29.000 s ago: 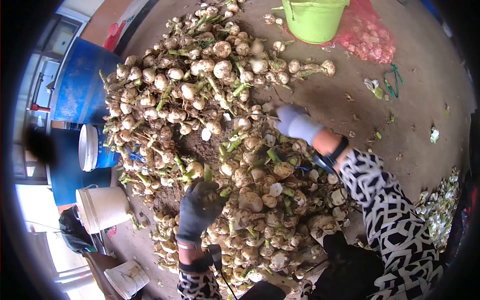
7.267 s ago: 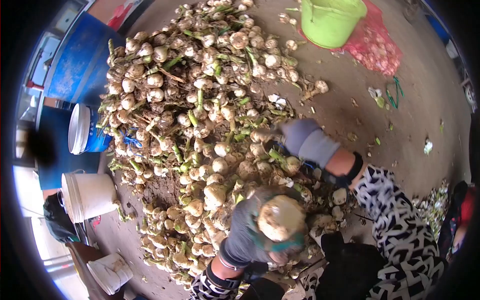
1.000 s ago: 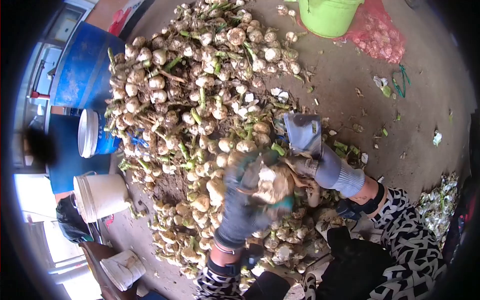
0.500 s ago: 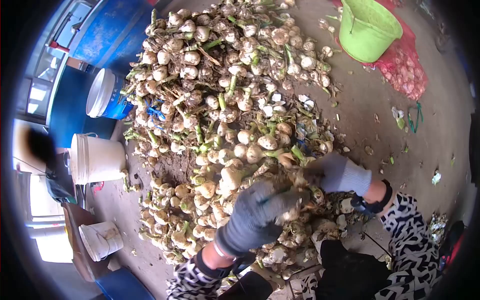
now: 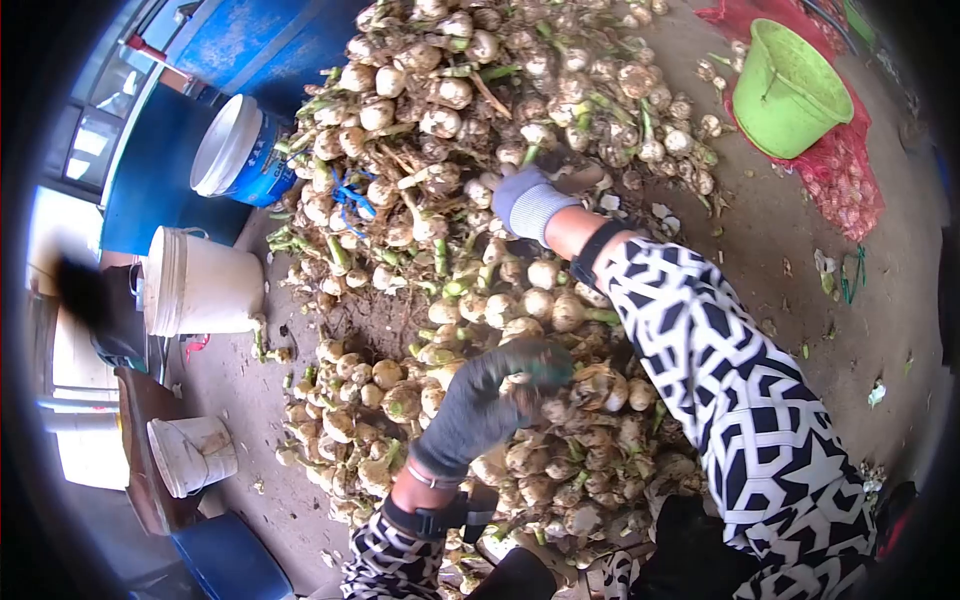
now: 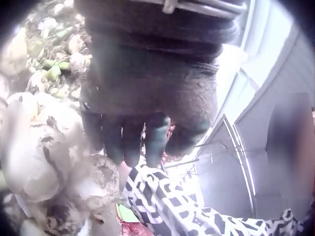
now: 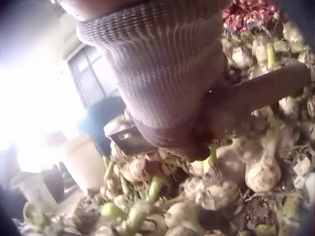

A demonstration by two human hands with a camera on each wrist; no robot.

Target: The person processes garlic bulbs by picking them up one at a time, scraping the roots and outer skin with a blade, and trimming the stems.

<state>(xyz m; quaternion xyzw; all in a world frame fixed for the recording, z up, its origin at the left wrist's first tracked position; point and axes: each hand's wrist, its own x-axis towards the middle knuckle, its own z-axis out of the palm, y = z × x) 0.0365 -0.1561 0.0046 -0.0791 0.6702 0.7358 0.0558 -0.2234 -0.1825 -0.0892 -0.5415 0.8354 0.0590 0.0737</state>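
My right hand (image 5: 533, 203), in a pale grey knit glove, reaches over the middle of the garlic heap. It grips a broad-bladed knife, whose dark blade (image 7: 268, 88) juts out sideways in the right wrist view. Its fingertips are right at a dirty garlic bulb (image 5: 478, 192). Lower down, my left hand (image 5: 485, 400), in a dark glove with green fingertips, hovers over the near bulbs with fingers loosely bent. The left wrist view shows those fingers (image 6: 156, 140) hanging down with nothing between them, beside a large pale bulb (image 6: 39, 157). Soil, roots and cut green stems cover the heap.
A lime-green bucket (image 5: 790, 90) stands on a red mesh bag (image 5: 845, 200) of bulbs at upper right. Along the left are a blue paint pail (image 5: 255, 160), a white bucket (image 5: 205, 285), a smaller white bucket (image 5: 195, 455) and a large blue barrel (image 5: 265, 50).
Both hands were together over the near heap, the left holding a large bulb. That bulb has left the left hand, and the right hand has reached forward with the knife. The head view has shifted.
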